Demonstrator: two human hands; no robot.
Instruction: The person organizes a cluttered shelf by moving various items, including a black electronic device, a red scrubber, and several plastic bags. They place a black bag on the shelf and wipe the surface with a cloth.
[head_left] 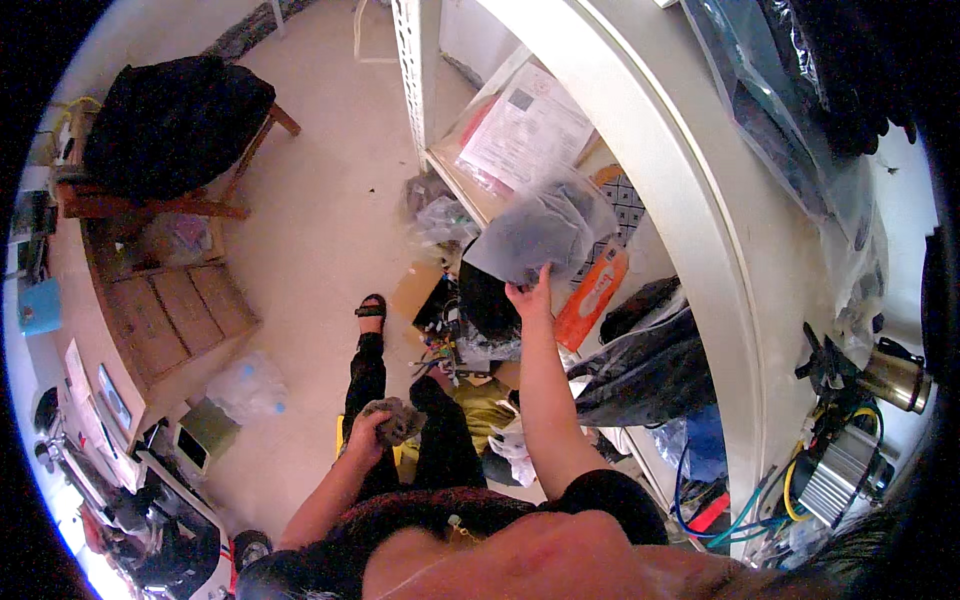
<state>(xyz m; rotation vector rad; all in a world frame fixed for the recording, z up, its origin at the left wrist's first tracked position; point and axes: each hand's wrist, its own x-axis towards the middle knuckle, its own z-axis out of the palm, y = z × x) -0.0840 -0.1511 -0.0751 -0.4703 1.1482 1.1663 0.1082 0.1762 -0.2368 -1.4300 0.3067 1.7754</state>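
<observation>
My left hand (366,438) is closed around a crumpled grey-brown cloth (397,421), held low above my legs. My right arm reaches forward to the shelf, where my right hand (531,297) grips the near edge of a translucent plastic bag (535,235). Whatever the bag contains, if anything, I cannot make out. An orange packet (592,298) lies just right of that hand. Beyond the bag, printed papers (530,128) rest on the shelf board. Under the bag's left side is a black rounded thing (488,300), partly hidden.
A white shelf frame (690,180) curves along my right. Below it sit cables and small parts (450,340), and dark clothing in plastic (640,375). A steel flask (895,375) stands at far right. At left are a chair with a black garment (175,125) and a desk (100,300).
</observation>
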